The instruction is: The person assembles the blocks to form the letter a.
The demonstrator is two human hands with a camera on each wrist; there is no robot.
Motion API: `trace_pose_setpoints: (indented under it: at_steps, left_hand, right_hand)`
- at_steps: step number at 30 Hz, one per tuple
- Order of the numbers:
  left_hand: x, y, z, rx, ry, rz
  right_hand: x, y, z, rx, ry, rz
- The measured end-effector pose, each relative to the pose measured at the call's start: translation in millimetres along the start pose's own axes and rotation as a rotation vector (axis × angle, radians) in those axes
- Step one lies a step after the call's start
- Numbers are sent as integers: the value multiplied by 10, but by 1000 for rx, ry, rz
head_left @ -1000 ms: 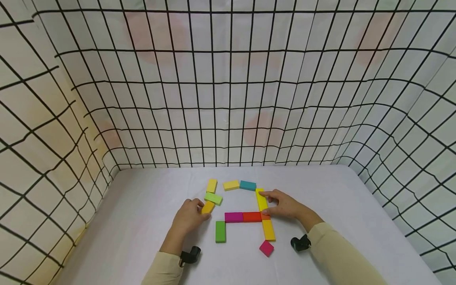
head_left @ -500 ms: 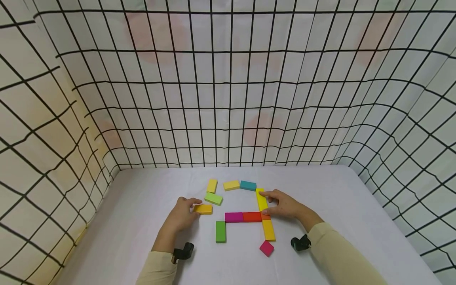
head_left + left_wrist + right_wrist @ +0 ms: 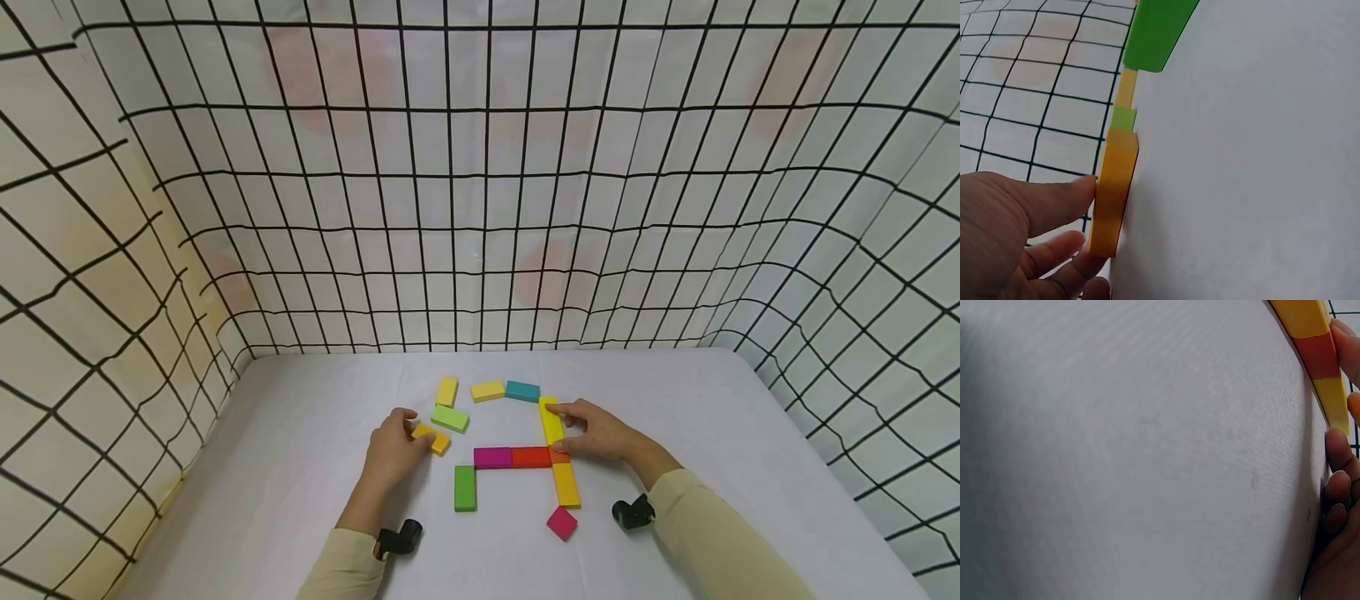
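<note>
My left hand (image 3: 393, 450) pinches an orange-yellow block (image 3: 432, 438) between thumb and fingers, low over the white table. In the left wrist view the thumb presses that block's (image 3: 1113, 194) side, with fingertips at its lower end. A light green block (image 3: 450, 418) lies just beyond it, touching a pale yellow block (image 3: 446, 391). My right hand (image 3: 600, 429) rests on the blocks at right: one finger on a bright yellow block (image 3: 551, 423), the thumb on an orange block (image 3: 561, 457). In the right wrist view the thumb touches the reddish-orange block (image 3: 1319, 356).
A magenta block (image 3: 492, 457) and red block (image 3: 531, 457) form a row. Around them lie a green block (image 3: 465, 488), amber block (image 3: 566, 485), crimson block (image 3: 562, 522), pale yellow block (image 3: 487, 390) and teal block (image 3: 522, 391). Black wire mesh (image 3: 480, 227) surrounds the table.
My left hand has pulled the orange-yellow block away from the light green one, turning it first crosswise and then to a slant the other way. The right hand stays put.
</note>
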State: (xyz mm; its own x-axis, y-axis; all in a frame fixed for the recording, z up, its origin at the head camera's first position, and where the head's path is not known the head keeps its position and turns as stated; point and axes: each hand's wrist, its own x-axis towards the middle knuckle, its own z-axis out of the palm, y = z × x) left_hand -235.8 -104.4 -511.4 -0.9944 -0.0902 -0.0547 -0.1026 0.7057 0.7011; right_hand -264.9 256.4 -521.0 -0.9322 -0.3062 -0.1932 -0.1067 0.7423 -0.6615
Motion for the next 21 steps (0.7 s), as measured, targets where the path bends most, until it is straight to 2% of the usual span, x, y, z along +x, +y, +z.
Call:
trace_pose_setpoints:
  at_steps: [2, 8, 11, 17, 21]
  left_hand:
    - [7, -6, 6, -12, -6, -2]
    - [-24, -11, 13, 92, -38, 1]
    - [-37, -2, 12, 106, -36, 1]
    - [-57, 2, -10, 50, -40, 14]
    - [-67, 24, -34, -19, -55, 87]
  right_hand:
    - [2, 1, -1, 4, 0, 3]
    - [3, -7, -6, 1, -11, 8]
    - [3, -10, -12, 2, -12, 6]
    - [0, -9, -18, 10, -15, -3]
    - [-4, -11, -19, 15, -16, -1]
